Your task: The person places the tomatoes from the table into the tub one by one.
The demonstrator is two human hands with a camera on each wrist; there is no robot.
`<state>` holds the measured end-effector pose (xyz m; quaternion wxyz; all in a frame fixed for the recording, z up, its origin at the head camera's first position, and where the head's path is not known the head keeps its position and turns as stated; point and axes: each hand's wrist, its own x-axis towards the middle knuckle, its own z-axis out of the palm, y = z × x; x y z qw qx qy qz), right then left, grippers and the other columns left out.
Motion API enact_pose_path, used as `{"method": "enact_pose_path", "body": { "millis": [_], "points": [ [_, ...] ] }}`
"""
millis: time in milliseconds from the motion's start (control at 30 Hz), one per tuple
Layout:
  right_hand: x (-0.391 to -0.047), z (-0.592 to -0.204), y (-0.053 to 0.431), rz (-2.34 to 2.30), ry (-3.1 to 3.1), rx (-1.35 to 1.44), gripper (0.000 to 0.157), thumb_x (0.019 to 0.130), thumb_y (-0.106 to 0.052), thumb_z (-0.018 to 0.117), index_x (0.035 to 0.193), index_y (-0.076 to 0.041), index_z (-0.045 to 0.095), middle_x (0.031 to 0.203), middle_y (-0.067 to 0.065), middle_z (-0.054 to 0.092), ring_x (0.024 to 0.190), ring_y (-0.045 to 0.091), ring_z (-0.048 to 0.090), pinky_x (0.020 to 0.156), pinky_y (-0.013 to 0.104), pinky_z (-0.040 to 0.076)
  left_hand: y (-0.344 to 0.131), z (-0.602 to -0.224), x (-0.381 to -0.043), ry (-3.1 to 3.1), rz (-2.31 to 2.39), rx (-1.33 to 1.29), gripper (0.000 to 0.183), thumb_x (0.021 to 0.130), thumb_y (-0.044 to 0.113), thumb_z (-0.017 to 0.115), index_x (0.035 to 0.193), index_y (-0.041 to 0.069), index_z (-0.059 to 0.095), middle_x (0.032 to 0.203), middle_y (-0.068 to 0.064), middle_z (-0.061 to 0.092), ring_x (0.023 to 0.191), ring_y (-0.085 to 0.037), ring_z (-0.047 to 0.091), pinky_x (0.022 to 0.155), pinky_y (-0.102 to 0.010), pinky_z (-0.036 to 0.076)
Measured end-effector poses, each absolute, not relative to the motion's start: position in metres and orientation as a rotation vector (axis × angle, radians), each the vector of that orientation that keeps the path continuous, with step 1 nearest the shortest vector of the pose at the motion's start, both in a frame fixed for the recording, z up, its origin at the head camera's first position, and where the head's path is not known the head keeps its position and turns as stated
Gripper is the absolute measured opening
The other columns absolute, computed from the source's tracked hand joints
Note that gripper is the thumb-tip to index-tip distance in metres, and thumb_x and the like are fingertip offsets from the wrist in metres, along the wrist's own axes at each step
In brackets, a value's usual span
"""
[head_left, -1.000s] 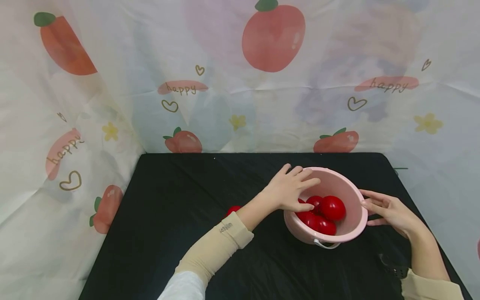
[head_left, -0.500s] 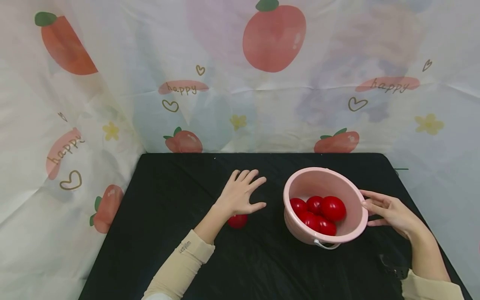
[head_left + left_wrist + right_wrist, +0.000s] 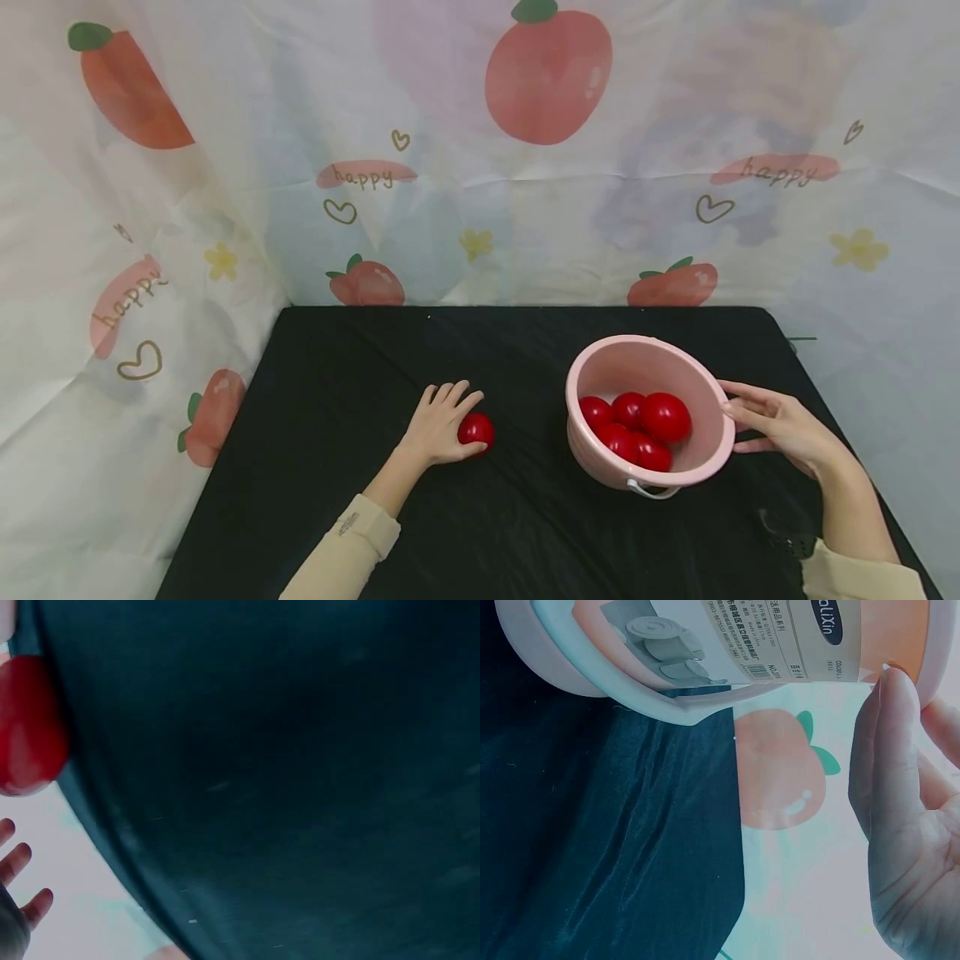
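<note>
My left hand (image 3: 435, 432), fingers spread, is beside a glossy red ball (image 3: 477, 430) on the black table. Its thumb lies over the ball's near side in the head view. The left wrist view shows the red ball (image 3: 28, 727) at the left edge, with fingertips (image 3: 37, 906) below it and a gap between. At the right, my right hand (image 3: 783, 423) holds the rim of a pink bucket (image 3: 600, 360). Several similar red balls (image 3: 666, 417) lie inside the bucket. In the right wrist view, the right hand (image 3: 911, 847) has a digit against the bucket's labelled side (image 3: 780, 637).
A black cloth (image 3: 337, 358) covers the table. Behind and at the left hangs a pale curtain (image 3: 540, 233) printed with fruit, hearts and flowers. The bucket's white handle (image 3: 654, 492) hangs down at its front.
From over the bucket, my left hand has moved left and down to the lone red ball, holding nothing on the way. My right hand and the bucket have stayed in place.
</note>
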<state>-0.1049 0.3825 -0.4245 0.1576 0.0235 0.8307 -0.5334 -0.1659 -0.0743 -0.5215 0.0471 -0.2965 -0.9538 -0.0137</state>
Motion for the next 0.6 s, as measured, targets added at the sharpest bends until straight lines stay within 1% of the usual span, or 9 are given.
{"method": "enact_pose_path", "body": {
  "millis": [100,233,600],
  "points": [
    [-0.105,-0.424,0.382,-1.514,2.379,0.072,0.062,0.093,-0.023,0.052,0.137,0.01,0.024,0.097,-0.026,0.057,0.081,0.008,0.063,0.066,0.038,0.054,-0.077,-0.53,-0.164,-2.941,-0.069,-0.885,0.073,0.071,0.065,0.053,0.132,0.026,0.042,0.135,-0.003,0.041,0.118,-0.022,0.038,0.099,-0.047,0.03],
    [-0.105,-0.424,0.382,-1.509,2.388,0.072,0.063,0.093,-0.023,0.052,0.137,0.011,0.023,0.097,-0.027,0.056,0.081,0.008,0.063,0.066,0.038,0.054,-0.079,-0.536,-0.163,-2.984,-0.095,-0.87,0.076,0.068,0.067,0.055,0.131,0.025,0.042,0.134,-0.004,0.041,0.117,-0.022,0.039,0.097,-0.048,0.032],
    [-0.105,-0.424,0.381,-1.522,2.388,0.064,0.057,0.093,-0.023,0.052,0.138,0.005,0.03,0.097,-0.026,0.057,0.081,0.009,0.064,0.066,0.037,0.054,-0.082,-0.542,-0.158,-3.079,-0.163,-0.813,0.078,0.064,0.065,0.062,0.126,0.02,0.046,0.13,-0.004,0.042,0.114,-0.022,0.039,0.093,-0.046,0.034]
  ]
}}
